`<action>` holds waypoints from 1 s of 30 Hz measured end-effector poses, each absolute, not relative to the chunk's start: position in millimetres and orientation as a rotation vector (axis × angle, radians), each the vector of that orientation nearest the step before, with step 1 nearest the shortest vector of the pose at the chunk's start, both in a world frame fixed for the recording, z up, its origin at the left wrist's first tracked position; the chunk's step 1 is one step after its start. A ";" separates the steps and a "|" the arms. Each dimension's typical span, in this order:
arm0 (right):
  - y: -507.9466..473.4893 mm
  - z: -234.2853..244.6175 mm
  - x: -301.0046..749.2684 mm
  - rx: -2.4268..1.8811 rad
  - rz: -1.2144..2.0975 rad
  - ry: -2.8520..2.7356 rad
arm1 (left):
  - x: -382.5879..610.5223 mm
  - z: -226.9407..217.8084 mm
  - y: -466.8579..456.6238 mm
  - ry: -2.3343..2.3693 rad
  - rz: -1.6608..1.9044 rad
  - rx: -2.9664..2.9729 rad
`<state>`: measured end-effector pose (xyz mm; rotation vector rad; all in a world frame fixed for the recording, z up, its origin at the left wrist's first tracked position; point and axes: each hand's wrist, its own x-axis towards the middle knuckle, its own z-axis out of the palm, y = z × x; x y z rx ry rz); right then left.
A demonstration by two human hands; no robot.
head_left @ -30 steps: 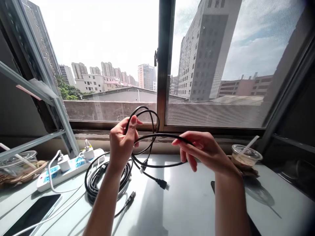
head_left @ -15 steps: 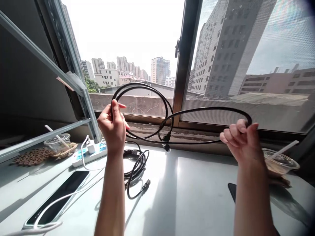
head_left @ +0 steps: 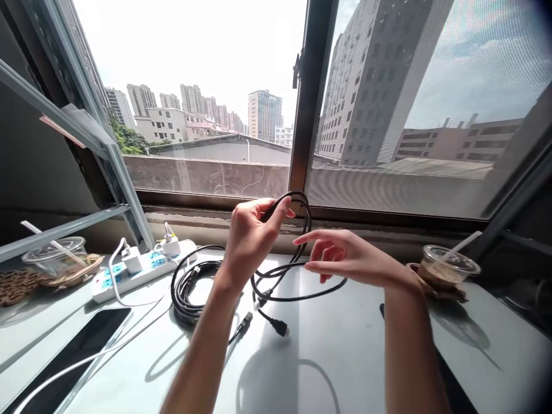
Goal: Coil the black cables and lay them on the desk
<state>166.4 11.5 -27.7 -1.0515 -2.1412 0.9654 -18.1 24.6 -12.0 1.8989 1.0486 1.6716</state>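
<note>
My left hand (head_left: 261, 230) pinches a looped black cable (head_left: 309, 221) between thumb and fingers, in front of the window sill. Lower loops of this cable hang over the table, and a dark plug end (head_left: 279, 327) dangles below. Close to the right of the loops is my right hand (head_left: 340, 256). Its index finger and thumb are apart, with the other fingers half curled. The thumb tip is beside the cable; whether it touches is hard to see. Another coiled black cable (head_left: 183, 305) lies on the table behind my left forearm, partly hidden by it.
A white power strip (head_left: 149, 267) with chargers stands at the back left. Before it lies a phone (head_left: 71, 359), crossed by a white cord. Plastic cups with straws stand at left (head_left: 56, 253) and right (head_left: 451, 267). A dark flat object (head_left: 452, 379) is partly behind my right forearm.
My right hand has let go of the stretched-out cable loop and moved left, its fingers opening. My left hand has moved right, still holding the cable, whose loops now hang narrower. The view has shifted.
</note>
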 end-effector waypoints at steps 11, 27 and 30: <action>15.9 -30.1 161.6 -1.103 1.039 -2.335 | -2.2 -20.2 26.6 1.325 1.650 2.110; 21.3 -27.4 224.5 -0.846 0.312 -1.134 | -41.1 -9.8 37.4 1.579 1.789 1.868; 23.1 -27.6 226.6 -0.795 0.164 -1.009 | -34.4 -13.5 39.9 1.673 1.684 1.906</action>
